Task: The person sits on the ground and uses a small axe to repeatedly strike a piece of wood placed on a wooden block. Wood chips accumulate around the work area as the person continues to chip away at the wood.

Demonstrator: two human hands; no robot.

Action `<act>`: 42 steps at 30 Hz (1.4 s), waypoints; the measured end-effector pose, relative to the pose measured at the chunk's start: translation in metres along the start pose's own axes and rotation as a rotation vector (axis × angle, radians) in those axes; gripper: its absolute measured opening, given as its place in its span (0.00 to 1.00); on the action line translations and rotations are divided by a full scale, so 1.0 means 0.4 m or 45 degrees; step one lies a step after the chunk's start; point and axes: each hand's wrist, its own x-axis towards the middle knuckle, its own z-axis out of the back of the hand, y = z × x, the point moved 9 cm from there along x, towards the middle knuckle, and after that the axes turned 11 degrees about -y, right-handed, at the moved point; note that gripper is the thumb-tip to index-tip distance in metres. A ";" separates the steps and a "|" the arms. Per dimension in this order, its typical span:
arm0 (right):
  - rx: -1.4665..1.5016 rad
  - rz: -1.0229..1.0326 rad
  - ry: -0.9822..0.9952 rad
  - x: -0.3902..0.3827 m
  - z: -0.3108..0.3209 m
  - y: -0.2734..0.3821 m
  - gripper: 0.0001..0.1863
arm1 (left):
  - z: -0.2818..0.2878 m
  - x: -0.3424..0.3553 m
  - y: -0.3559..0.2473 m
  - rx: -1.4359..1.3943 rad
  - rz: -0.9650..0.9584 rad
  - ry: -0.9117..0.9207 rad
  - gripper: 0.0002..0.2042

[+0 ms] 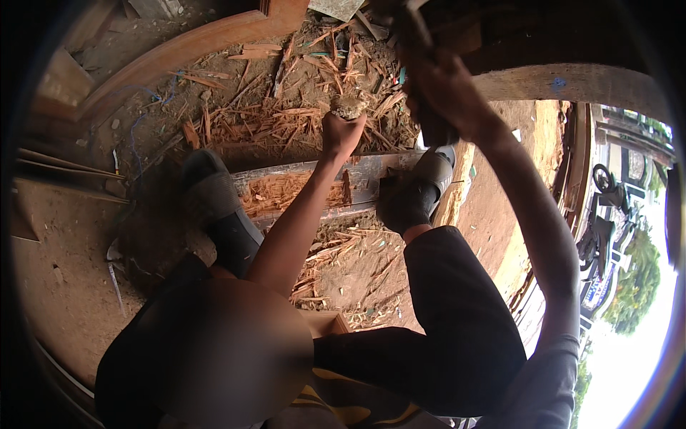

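My left hand (344,134) is closed in a fist around an upright chisel, whose battered, frayed handle top (349,107) pokes out above the fingers; its blade is hidden. My right hand (451,96) is raised at the upper right, wrapped around a dark hammer (416,30) that is partly lost in shadow. Beneath my left forearm lies a wooden beam (364,180) with a grey, worn face. A rough recess (286,193) is cut into it, showing reddish splintered wood. My sandalled feet (214,186) rest against the beam on either side of the recess.
Splinters and chips (286,125) cover the dirt ground beyond the beam. A curved-looking wooden frame (193,53) lies at the upper left. Another large timber (557,82) stands at the upper right. Motorcycles (604,222) are parked outside at the right.
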 end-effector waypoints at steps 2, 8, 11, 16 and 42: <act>-0.196 -0.717 0.404 -0.097 -0.083 -0.187 0.15 | 0.001 -0.004 0.008 0.011 0.038 -0.066 0.10; 0.198 -0.629 0.188 -0.114 0.004 -0.033 0.15 | 0.011 -0.002 0.009 -0.076 -0.006 -0.014 0.07; 0.554 -0.382 0.093 -0.119 0.120 0.138 0.16 | -0.045 -0.028 -0.001 -0.035 0.014 0.081 0.08; 0.719 0.352 0.160 0.013 0.155 0.209 0.15 | -0.017 -0.019 0.010 -0.044 0.019 0.004 0.09; 0.666 -1.057 0.052 -0.378 -0.078 -0.525 0.13 | -0.023 0.020 0.103 0.167 0.241 -0.127 0.14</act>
